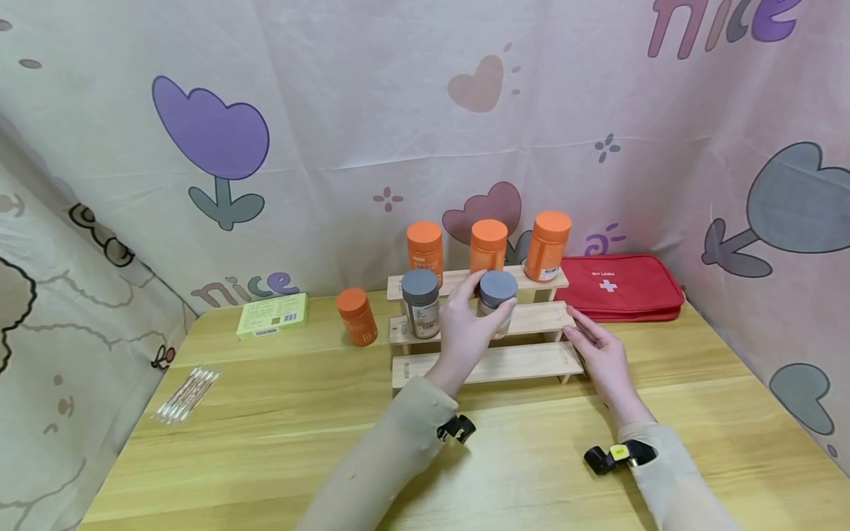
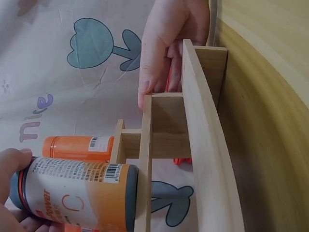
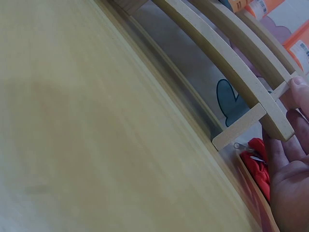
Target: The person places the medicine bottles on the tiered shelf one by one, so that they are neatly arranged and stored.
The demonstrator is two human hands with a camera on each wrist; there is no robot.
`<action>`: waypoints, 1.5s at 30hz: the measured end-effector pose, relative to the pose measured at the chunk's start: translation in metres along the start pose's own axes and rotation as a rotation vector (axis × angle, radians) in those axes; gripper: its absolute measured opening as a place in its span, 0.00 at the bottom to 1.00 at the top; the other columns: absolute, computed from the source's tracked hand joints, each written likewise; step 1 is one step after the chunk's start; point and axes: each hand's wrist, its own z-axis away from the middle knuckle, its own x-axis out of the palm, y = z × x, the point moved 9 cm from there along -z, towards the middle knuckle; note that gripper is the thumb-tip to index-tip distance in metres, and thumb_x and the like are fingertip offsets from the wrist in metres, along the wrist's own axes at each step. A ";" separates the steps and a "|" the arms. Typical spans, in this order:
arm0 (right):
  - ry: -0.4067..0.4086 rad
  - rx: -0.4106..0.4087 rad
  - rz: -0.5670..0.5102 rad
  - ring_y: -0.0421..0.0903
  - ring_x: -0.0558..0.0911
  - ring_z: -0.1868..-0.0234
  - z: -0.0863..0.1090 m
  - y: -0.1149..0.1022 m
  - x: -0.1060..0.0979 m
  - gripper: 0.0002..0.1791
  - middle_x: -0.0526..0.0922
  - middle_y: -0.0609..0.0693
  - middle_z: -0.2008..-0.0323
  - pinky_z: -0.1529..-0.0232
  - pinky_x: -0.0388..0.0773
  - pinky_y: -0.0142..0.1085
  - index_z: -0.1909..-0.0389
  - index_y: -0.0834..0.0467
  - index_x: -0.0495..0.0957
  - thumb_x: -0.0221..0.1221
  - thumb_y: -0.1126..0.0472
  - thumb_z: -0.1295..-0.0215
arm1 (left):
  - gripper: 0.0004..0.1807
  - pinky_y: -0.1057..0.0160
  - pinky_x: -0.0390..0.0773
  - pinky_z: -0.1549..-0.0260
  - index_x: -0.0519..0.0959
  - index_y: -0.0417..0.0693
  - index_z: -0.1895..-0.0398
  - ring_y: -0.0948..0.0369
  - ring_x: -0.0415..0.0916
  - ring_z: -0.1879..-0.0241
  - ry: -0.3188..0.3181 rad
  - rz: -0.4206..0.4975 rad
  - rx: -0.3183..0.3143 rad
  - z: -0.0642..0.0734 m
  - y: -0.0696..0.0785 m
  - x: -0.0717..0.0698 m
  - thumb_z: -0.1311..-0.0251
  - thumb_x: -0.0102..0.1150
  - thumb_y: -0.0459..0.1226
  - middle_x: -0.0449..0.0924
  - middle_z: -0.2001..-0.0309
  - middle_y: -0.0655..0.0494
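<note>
My left hand (image 1: 462, 328) grips a grey-lidded pill bottle (image 2: 82, 191) near its lid, with the bottle's base right at the middle shelf of a wooden three-tier rack (image 1: 491, 366). Its label is white and orange, and the fingers cover part of it. At the rack's right end, my right hand (image 1: 600, 358) holds the edge, thumb at the end of the middle shelf and the other fingers behind. Another grey-lidded bottle (image 1: 421, 304) stands on the same shelf, left of my left hand. Along the top shelf stand three orange bottles (image 1: 547, 247).
Left of the rack, one orange bottle (image 1: 357, 317) stands on the table (image 1: 279, 457). Farther left lie a pale green box (image 1: 272, 316) and a pack of cotton swabs (image 1: 188, 395). Behind the rack's right end is a red first aid pouch (image 1: 617, 287). A printed curtain (image 1: 345, 110) hangs behind.
</note>
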 end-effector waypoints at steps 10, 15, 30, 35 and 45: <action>-0.005 -0.003 -0.008 0.30 0.75 0.47 0.000 0.000 0.001 0.27 0.76 0.39 0.42 0.50 0.72 0.21 0.36 0.59 0.70 0.61 0.59 0.35 | 0.31 0.51 0.77 0.52 0.75 0.44 0.41 0.58 0.75 0.50 0.025 -0.013 -0.067 -0.003 -0.005 0.001 0.49 0.72 0.43 0.78 0.48 0.50; -0.008 0.004 -0.009 0.30 0.75 0.46 0.000 0.000 0.001 0.27 0.76 0.40 0.42 0.50 0.71 0.21 0.35 0.59 0.70 0.61 0.59 0.35 | 0.32 0.55 0.76 0.51 0.74 0.43 0.40 0.57 0.74 0.48 0.034 -0.042 -0.083 -0.004 -0.006 0.001 0.48 0.71 0.45 0.77 0.47 0.49; 0.006 0.031 0.041 0.30 0.75 0.46 -0.002 0.004 -0.001 0.27 0.75 0.41 0.41 0.51 0.71 0.20 0.36 0.56 0.71 0.61 0.56 0.36 | 0.43 0.58 0.67 0.39 0.61 0.41 0.31 0.59 0.63 0.36 0.034 -0.053 0.052 0.004 0.016 -0.002 0.49 0.72 0.40 0.65 0.35 0.49; 0.002 0.030 0.035 0.31 0.74 0.45 -0.002 0.004 0.000 0.27 0.74 0.42 0.39 0.50 0.71 0.20 0.36 0.55 0.71 0.62 0.56 0.36 | 0.40 0.58 0.66 0.39 0.63 0.41 0.32 0.58 0.64 0.37 -0.043 -0.039 0.239 0.016 0.043 -0.016 0.48 0.71 0.37 0.67 0.36 0.48; -0.002 0.012 0.020 0.30 0.75 0.46 0.000 -0.001 0.001 0.28 0.75 0.42 0.40 0.50 0.71 0.20 0.35 0.58 0.70 0.61 0.58 0.35 | 0.37 0.56 0.66 0.39 0.66 0.39 0.35 0.54 0.65 0.38 0.031 -0.024 0.359 0.008 0.036 -0.105 0.51 0.69 0.26 0.69 0.37 0.47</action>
